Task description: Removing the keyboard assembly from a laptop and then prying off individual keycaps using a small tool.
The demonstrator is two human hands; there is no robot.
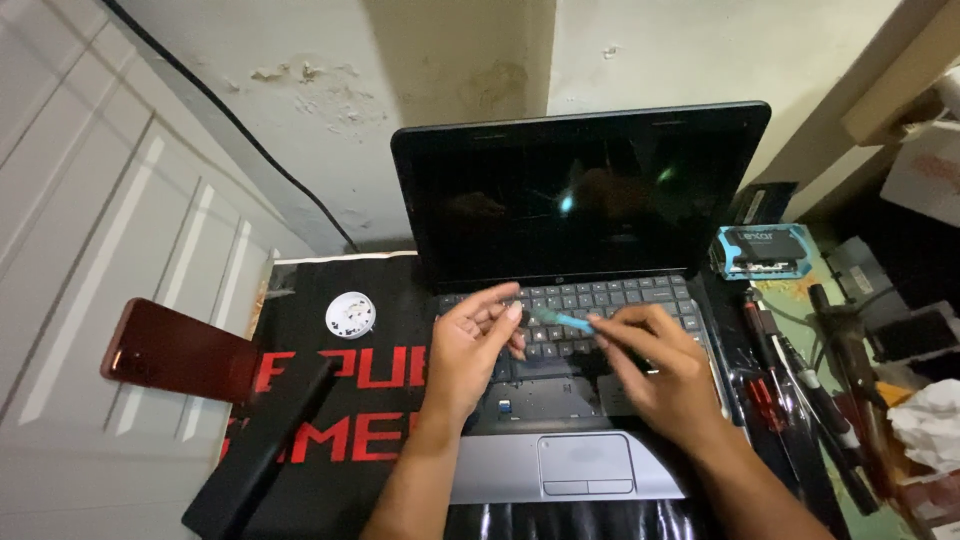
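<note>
I take the scene from the biggest thing down. The desk (330,480) wears a black mat with red lettering, and on it an open laptop (580,200) fills the middle, its screen dark, its keyboard (600,298) toward me. At 9 o'clock from the laptop a long black bar (262,445) lies slantwise on the mat, and past the desk's left edge a red phone (175,350) sits. At 3 o'clock there is a clutter of tools (800,400), screwdrivers with red and black handles among them, and at 2 o'clock a small blue packet (760,250). A round white dish (351,314) rests at 10 o'clock from my hands, well apart from them.

My left hand (470,355) hovers over the left half of the keyboard, fingers half curled, thumb and forefinger close together beside the near end of a thin blue pry tool (562,319). Its grip is narrow; I cannot tell whether it touches the tool's tip or a key beneath it. My right hand (665,375) has its grip closed on the tool's other end.

The tool lies between the two hands, just above the middle key rows. Its long axis runs roughly 10 o'clock to 4 o'clock, the free tip toward the left hand. The right hand carries it; the left is nearer the working tip.
</note>
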